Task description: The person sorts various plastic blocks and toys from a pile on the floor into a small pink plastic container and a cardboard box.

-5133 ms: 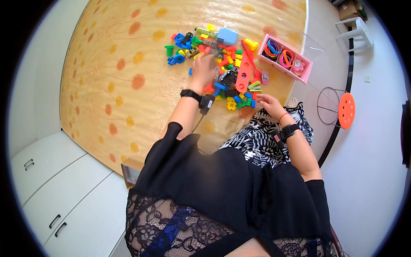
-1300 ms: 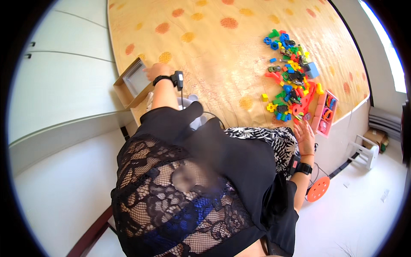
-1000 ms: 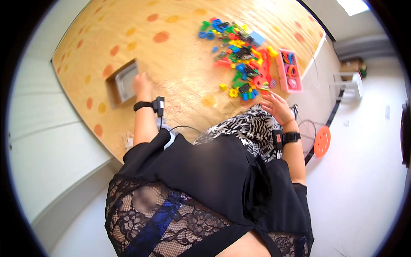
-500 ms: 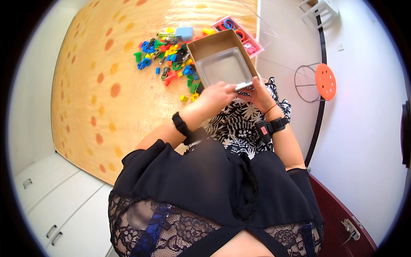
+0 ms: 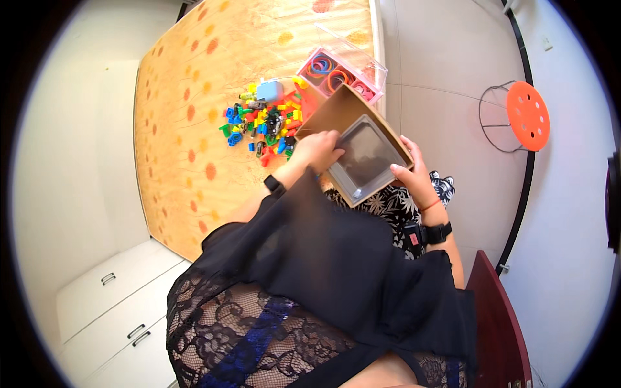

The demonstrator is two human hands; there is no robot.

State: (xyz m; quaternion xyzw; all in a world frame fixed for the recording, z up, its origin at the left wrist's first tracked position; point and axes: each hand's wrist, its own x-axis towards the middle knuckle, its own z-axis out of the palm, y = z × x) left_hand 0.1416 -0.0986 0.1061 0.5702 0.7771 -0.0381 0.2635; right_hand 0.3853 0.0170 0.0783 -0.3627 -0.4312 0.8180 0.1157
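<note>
A brown cardboard box (image 5: pixel 343 103) is tilted over my lap, with a clear plastic container (image 5: pixel 381 145) sitting inside it. My left hand (image 5: pixel 317 150) reaches over the box's left side, its fingers curled at the container's left edge; the exact grip is partly hidden. Along the right wall, my right hand (image 5: pixel 417 178) clasps the cardboard box, thumb over the rim and fingers outside. A small whitish piece (image 5: pixel 357 193) shows at the container's near corner, too small to name.
Colourful plastic toy pieces (image 5: pixel 262 126) are heaped on the patterned tabletop (image 5: pixel 187 142), beside a light-blue box (image 5: pixel 270 91). A pink divided case (image 5: pixel 323 68) holding coloured rings lies past the cardboard box. On the floor at right stands an orange stool (image 5: pixel 527 116).
The flat white-silver thing between my hands no longer shows. My left hand has moved to the box's left side, my right to its right wall. The box has turned, and the view has shifted.
</note>
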